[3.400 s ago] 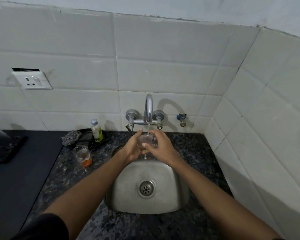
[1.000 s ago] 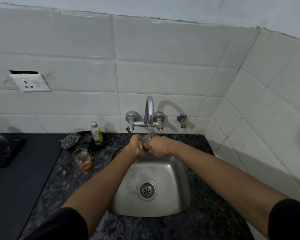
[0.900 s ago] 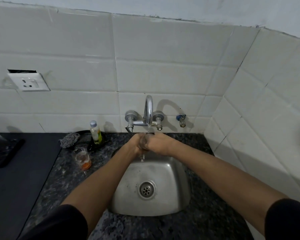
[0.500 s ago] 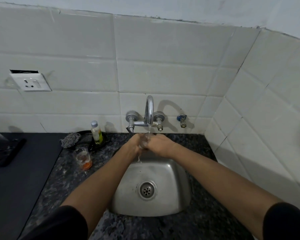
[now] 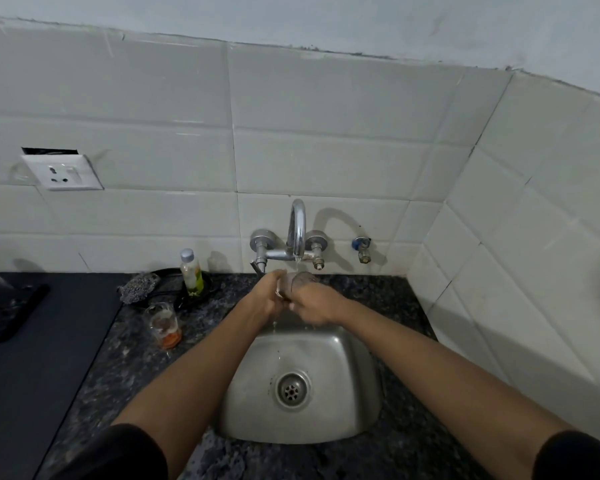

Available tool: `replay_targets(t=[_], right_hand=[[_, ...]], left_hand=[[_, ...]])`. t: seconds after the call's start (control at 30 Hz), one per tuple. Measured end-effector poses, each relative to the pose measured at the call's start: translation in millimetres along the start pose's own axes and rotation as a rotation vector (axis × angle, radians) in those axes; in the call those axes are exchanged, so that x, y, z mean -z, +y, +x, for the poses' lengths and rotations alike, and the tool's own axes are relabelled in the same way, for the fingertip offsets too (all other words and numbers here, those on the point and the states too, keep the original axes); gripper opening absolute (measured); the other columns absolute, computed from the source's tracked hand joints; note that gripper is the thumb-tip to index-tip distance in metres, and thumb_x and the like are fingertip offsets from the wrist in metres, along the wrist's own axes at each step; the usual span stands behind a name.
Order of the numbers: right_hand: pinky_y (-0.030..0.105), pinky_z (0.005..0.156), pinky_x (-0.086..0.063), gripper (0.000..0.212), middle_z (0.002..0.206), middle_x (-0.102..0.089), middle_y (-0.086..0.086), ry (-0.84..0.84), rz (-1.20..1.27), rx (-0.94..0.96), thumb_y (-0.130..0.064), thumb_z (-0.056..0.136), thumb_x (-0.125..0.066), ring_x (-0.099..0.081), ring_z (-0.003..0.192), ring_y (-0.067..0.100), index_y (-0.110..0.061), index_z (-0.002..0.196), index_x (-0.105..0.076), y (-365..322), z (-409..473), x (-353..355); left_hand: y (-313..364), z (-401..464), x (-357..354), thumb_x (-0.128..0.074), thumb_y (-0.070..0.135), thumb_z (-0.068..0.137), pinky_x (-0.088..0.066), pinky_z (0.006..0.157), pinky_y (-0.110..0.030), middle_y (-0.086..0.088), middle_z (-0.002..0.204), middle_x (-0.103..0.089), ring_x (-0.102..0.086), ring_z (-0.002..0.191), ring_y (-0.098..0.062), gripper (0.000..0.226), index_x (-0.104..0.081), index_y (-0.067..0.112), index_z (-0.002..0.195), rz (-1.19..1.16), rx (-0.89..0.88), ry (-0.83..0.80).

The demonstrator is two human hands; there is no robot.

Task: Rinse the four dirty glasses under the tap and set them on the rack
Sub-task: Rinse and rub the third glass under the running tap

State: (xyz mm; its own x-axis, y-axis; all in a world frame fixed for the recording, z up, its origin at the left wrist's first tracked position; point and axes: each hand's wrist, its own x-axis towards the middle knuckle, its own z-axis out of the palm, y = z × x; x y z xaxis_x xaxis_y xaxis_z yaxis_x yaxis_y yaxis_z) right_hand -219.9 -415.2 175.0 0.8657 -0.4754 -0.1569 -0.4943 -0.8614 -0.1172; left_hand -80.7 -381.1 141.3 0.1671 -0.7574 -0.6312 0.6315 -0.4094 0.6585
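A clear glass [image 5: 289, 284] sits under the running chrome tap [image 5: 297, 230], over the back of the steel sink [image 5: 354, 393]. My left hand [image 5: 265, 299] grips its left side. My right hand [image 5: 314, 303] is pressed against its right side, fingers curled on it. Water drips from my hands into the basin. Most of the glass is hidden by my fingers. A second glass [image 5: 163, 323] with orange residue at its bottom stands upright on the granite counter, left of the sink. At the far left edge a dark rack [image 5: 4, 313] is partly in view.
A small bottle [image 5: 191, 273] with yellow-green liquid and a grey scrubber [image 5: 137, 287] lie behind the dirty glass by the wall. A black mat [image 5: 32, 368] covers the counter's left part. White tiled walls close the back and right. A socket [image 5: 63, 173] is on the left wall.
Both hands stay at the tap with the glass between them; since 3.4 s ago they have closed tighter around it and shifted slightly, turning the glass under the stream.
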Motion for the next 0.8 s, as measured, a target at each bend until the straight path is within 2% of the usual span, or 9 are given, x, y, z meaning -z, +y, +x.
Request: replay_targets(t=[0.07, 0.13, 0.3, 0.43, 0.5, 0.57, 0.63, 0.7, 0.8], right_hand=[[0.03, 0.092, -0.045, 0.028, 0.131, -0.06, 0.016, 0.005, 0.169, -0.041, -0.014, 0.104, -0.06, -0.062, 0.119, 0.029, -0.005, 0.13, -0.061, 0, 4, -5], [0.033, 0.093, -0.05, 0.031, 0.133, -0.057, 0.01, -0.025, 0.174, -0.03, -0.013, 0.102, -0.06, -0.063, 0.115, 0.028, -0.015, 0.134, -0.06, -4, 1, 0], [0.041, 0.093, -0.055, 0.038, 0.136, -0.062, 0.005, -0.011, -0.21, 0.089, -0.014, 0.098, -0.065, -0.063, 0.12, 0.026, -0.024, 0.135, -0.062, 5, -2, -10], [0.041, 0.089, -0.06, 0.022, 0.117, -0.071, 0.016, -0.064, 0.326, -0.068, -0.016, 0.106, -0.057, -0.072, 0.107, 0.032, -0.008, 0.126, -0.064, -13, -1, -6], [0.045, 0.093, -0.06, 0.022, 0.117, -0.07, 0.013, -0.062, 0.383, -0.08, -0.015, 0.107, -0.055, -0.07, 0.106, 0.029, -0.009, 0.126, -0.064, -14, 1, -3], [0.044, 0.093, -0.059, 0.026, 0.119, -0.068, 0.009, -0.093, 0.246, -0.04, -0.015, 0.103, -0.055, -0.069, 0.107, 0.028, -0.017, 0.128, -0.061, -10, -2, 2], [0.043, 0.096, -0.053, 0.036, 0.137, -0.061, 0.007, -0.071, -0.009, 0.022, -0.028, 0.101, -0.052, -0.062, 0.12, 0.03, -0.029, 0.138, -0.054, -1, -7, 6], [0.043, 0.1, -0.049, 0.049, 0.152, -0.051, 0.005, -0.018, -0.183, 0.105, -0.02, 0.101, -0.059, -0.055, 0.131, 0.028, -0.032, 0.148, -0.05, 5, -11, 6], [0.037, 0.095, -0.057, 0.042, 0.136, -0.064, 0.005, 0.051, 0.195, 0.022, -0.013, 0.097, -0.068, -0.068, 0.109, 0.019, -0.025, 0.138, -0.065, 2, -15, 1]], left_hand=[[-5, 5, 4, -0.046, 0.03, 0.1, -0.059, 0.084, -0.04, -0.017, 0.107, -0.071, -0.07, 0.1, -0.03, 0.048, -0.065, -0.004, 0.127, 0.009, 0.024, 0.007], [-6, -2, 2, -0.04, 0.027, 0.102, -0.061, 0.073, -0.037, -0.017, 0.091, -0.072, -0.072, 0.083, -0.03, 0.042, -0.068, -0.004, 0.111, -0.071, 0.056, -0.009], [-3, -13, -7, -0.039, 0.029, 0.108, -0.051, 0.094, -0.041, -0.014, 0.092, -0.064, -0.061, 0.083, -0.026, 0.035, -0.062, 0.003, 0.113, 0.021, 0.025, 0.019], [-9, -2, 2, -0.047, 0.02, 0.1, -0.06, 0.082, -0.035, -0.011, 0.085, -0.069, -0.068, 0.079, -0.024, 0.027, -0.066, 0.002, 0.103, -0.007, -0.006, 0.018], [-9, -5, 4, -0.046, 0.024, 0.101, -0.061, 0.071, -0.035, -0.013, 0.085, -0.071, -0.071, 0.075, -0.025, 0.033, -0.069, 0.001, 0.093, -0.024, 0.008, 0.033], [-7, -10, 3, -0.046, 0.032, 0.103, -0.058, 0.075, -0.041, -0.014, 0.089, -0.07, -0.069, 0.077, -0.028, 0.041, -0.071, 0.0, 0.093, -0.032, 0.05, 0.036], [-1, -14, 0, -0.044, 0.038, 0.105, -0.054, 0.089, -0.044, -0.015, 0.091, -0.071, -0.066, 0.082, -0.029, 0.047, -0.072, 0.001, 0.097, -0.005, 0.083, 0.008], [1, -13, -2, -0.045, 0.033, 0.105, -0.053, 0.092, -0.045, -0.014, 0.092, -0.072, -0.067, 0.085, -0.029, 0.041, -0.071, 0.002, 0.101, 0.044, 0.076, 0.021], [0, -11, -2, -0.058, 0.026, 0.093, -0.056, 0.072, -0.039, -0.009, 0.082, -0.07, -0.064, 0.076, -0.025, 0.021, -0.068, 0.008, 0.094, 0.034, 0.034, 0.022]])
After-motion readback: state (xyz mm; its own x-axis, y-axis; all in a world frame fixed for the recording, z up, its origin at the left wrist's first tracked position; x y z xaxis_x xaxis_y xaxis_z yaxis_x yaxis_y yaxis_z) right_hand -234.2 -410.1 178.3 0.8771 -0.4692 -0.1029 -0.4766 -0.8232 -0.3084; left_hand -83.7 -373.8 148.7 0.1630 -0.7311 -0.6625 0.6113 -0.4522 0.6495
